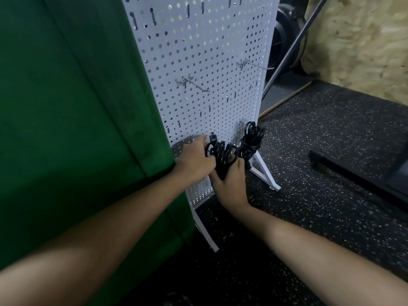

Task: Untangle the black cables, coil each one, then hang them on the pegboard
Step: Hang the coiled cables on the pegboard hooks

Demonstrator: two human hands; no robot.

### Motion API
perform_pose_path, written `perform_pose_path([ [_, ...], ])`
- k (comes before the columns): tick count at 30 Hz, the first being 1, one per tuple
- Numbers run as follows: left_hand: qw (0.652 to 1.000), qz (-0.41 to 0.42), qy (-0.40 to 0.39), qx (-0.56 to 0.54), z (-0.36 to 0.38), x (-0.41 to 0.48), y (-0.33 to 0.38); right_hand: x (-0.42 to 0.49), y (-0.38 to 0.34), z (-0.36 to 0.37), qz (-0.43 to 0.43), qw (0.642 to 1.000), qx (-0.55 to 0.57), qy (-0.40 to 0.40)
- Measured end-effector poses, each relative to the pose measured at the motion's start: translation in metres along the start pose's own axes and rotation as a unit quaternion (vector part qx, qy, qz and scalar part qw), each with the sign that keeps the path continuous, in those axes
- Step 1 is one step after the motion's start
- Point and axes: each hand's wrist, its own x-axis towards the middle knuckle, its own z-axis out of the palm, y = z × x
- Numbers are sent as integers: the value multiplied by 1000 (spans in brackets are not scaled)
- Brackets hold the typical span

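Our right hand grips the coiled black cable from below. Our left hand touches its side, though we can't tell if it pinches. Just right, another coil hangs on the pegboard. We're at the hanging step, and next looks like looping ours over the free hook above.

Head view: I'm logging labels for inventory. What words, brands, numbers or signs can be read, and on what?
None can be read.
The white pegboard and green surface show no print.
The held cable coil and the hung cable coil bear no legible marking; the plug is too small and blurred to tell.
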Motion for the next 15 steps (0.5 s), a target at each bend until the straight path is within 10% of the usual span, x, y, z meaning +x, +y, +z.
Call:
perform_pose_path([
  [15, 999, 28, 1, 26, 8, 0, -5, 17, -15, 18, 8, 1000, 16, -5],
])
